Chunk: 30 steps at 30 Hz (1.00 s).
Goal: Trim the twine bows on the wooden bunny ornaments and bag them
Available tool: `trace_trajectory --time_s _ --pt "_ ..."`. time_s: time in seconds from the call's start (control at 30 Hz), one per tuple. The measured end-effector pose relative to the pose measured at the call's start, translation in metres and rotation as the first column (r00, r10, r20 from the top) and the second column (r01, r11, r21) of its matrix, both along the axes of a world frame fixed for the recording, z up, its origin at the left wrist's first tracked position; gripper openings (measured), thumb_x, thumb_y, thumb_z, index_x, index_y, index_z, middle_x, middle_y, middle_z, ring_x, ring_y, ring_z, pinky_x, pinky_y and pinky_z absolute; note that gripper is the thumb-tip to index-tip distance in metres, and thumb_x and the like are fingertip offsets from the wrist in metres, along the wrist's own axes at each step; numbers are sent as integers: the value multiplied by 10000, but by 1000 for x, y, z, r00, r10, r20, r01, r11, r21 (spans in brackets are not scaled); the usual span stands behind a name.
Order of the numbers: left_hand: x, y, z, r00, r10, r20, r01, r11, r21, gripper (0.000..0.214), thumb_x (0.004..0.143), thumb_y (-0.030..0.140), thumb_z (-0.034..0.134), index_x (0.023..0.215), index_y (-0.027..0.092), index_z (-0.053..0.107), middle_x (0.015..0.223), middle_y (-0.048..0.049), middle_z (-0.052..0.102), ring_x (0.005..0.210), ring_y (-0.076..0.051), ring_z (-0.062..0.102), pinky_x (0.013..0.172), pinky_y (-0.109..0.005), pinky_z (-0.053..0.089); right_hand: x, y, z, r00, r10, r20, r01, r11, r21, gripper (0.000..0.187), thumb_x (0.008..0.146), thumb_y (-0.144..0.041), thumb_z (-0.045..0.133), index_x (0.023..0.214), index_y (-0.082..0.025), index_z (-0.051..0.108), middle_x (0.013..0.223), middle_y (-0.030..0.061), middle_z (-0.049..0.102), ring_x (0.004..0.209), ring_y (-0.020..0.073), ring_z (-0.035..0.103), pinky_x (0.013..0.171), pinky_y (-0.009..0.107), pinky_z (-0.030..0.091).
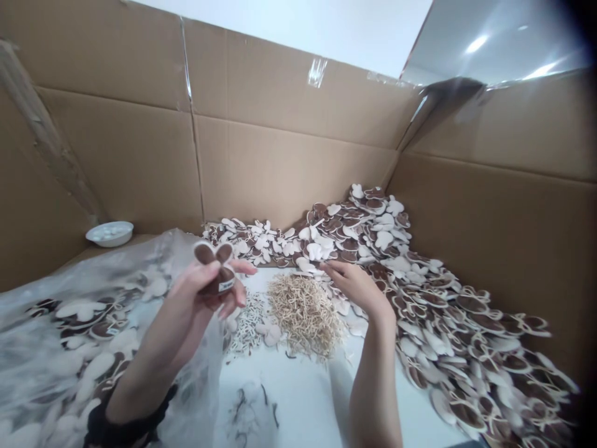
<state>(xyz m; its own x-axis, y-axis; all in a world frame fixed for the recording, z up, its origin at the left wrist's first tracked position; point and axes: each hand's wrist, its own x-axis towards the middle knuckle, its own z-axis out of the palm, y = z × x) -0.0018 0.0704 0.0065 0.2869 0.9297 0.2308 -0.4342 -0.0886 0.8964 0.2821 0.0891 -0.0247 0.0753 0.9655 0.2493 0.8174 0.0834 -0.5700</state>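
My left hand point(193, 289) pinches a bunny-shaped piece point(226, 274), brown with a pale edge, between thumb and fingers. Its two rounded ears point up, and a small white label sits on its lower right. The other fingers of that hand spread to the right. My right hand point(357, 286) reaches with outstretched fingers to the near edge of a large pile of similar bunny-shaped pieces point(347, 239), brown on one side and white on the other. The fingertips are at the pile; whether they touch a piece is hard to see.
Between the hands lie a heap of beige cord bits point(303, 311) and small white bits point(249, 323) on a white table point(298, 398). A clear plastic bag point(196, 386) with bunny pieces covers the left. A white bowl point(110, 234) stands far left. Cardboard walls point(289, 137) enclose the table.
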Motion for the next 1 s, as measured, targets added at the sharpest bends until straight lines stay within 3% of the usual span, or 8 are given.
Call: trace_trajectory --time_s 0.1,0.23,0.3,0.37,0.43,0.63,0.87,1.0 --pt "7 0 -3 995 -77 68 81 994 -69 141 822 231 512 705 166 559 728 -9 572 547 -103 485 470 -216 370 -3 3 -1 1000 -12 -19 12 1000 23 299 915 -419 451 923 -213 667 879 94 686 806 263 614 681 343 418" --pt "16 5 -9 987 -137 82 145 985 -94 268 872 285 502 644 174 414 614 48 421 465 -63 404 449 -201 321 -24 -7 11 989 68 -134 -52 992 118 360 932 -423 426 1187 -201 551 855 68 632 698 196 555 627 314 427" --pt "20 7 -13 991 -121 56 126 986 -105 313 910 355 476 665 181 388 614 56 429 449 -56 398 437 -197 300 -43 -18 17 923 234 -307 -173 962 213 379 935 -412 436 1252 -217 506 832 42 584 648 161 509 570 282 424" --pt "24 8 -17 995 -92 28 95 989 -117 341 935 409 424 680 184 388 619 53 453 451 -58 401 430 -196 288 -67 -31 19 789 399 -466 -289 912 292 345 960 -388 395 1256 -251 510 772 14 549 576 136 463 493 252 396" --pt "29 9 -20 999 -55 0 54 992 -113 365 944 428 393 679 178 415 615 44 467 468 -65 407 431 -197 290 -91 -43 17 722 445 -530 -325 894 308 310 979 -347 362 1224 -279 539 682 -10 510 514 125 428 429 232 343" --pt "36 8 -26 988 139 68 -124 975 -183 299 899 447 490 766 180 519 665 36 510 555 -89 438 478 -196 342 -134 -54 5 819 404 -407 -307 909 283 317 972 -263 317 1280 -268 391 627 -36 440 491 132 427 459 242 343" --pt "36 7 -29 979 202 15 -198 968 -155 337 913 495 450 809 183 522 748 18 531 643 -104 445 569 -205 381 -141 -52 6 874 320 -366 -267 945 189 232 966 -300 280 1160 -225 384 663 -14 554 451 134 396 460 262 266" --pt "36 7 -32 967 248 -61 -252 966 -66 330 923 495 435 883 193 561 846 -2 577 742 -125 506 642 -219 408 -140 -51 2 846 345 -408 -271 935 229 218 975 -312 294 1168 -250 373 759 -5 583 491 132 437 480 259 306"
